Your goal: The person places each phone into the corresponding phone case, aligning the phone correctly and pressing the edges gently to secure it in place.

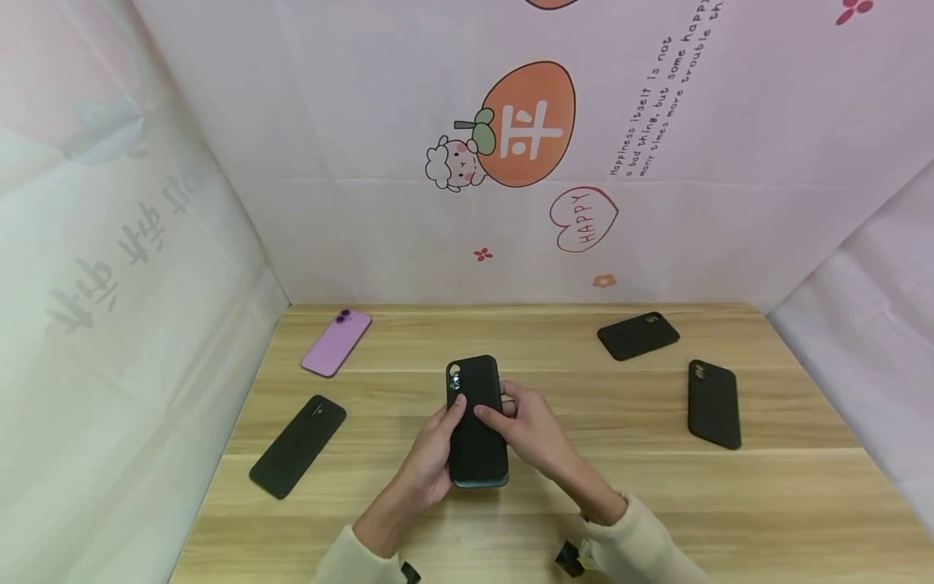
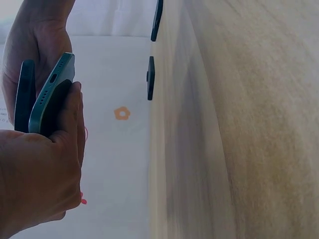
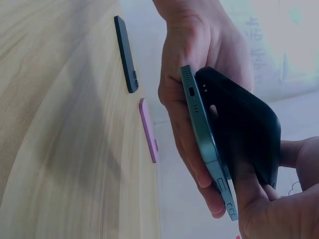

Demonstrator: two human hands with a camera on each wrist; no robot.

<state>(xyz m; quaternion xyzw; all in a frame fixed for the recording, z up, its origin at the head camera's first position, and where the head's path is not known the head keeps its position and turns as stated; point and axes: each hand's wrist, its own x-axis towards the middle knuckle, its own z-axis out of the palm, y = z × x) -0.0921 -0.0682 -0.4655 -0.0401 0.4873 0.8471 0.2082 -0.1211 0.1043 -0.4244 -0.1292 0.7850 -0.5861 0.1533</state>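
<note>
Fitting the black case (image 1: 474, 442) onto the green-edged phone (image 3: 204, 132) seems to be the step in hand, though from this moment alone its removal cannot be ruled out. The pair is held above the tabletop (image 1: 620, 503), with the case laid over the phone's back and its camera cut-out (image 1: 453, 369) turned to the far end, where a lens (image 1: 456, 383) is seen through it. The two are not fully seated together: in both wrist views a gap is shown between them, and the end with the charging port (image 3: 191, 91) is uncovered. The phone is gripped by the left hand (image 1: 430, 454), its fingers wrapped along the screen side and its thumb laid on the case. The case is pinched at its side by the right hand (image 1: 536, 430); how far the fingers are tucked inside cannot be told. If fitting is meant, the cut-out should next be squared to the lens, the fingers drawn clear of the gap, and the rim pressed over each corner while the phone is kept steady. At the left a purple phone (image 1: 337, 344) and a dark phone (image 1: 297, 448) are seen lying flat; at the right, what look like a far case (image 1: 629, 339) and a near case (image 1: 714, 410).
</note>
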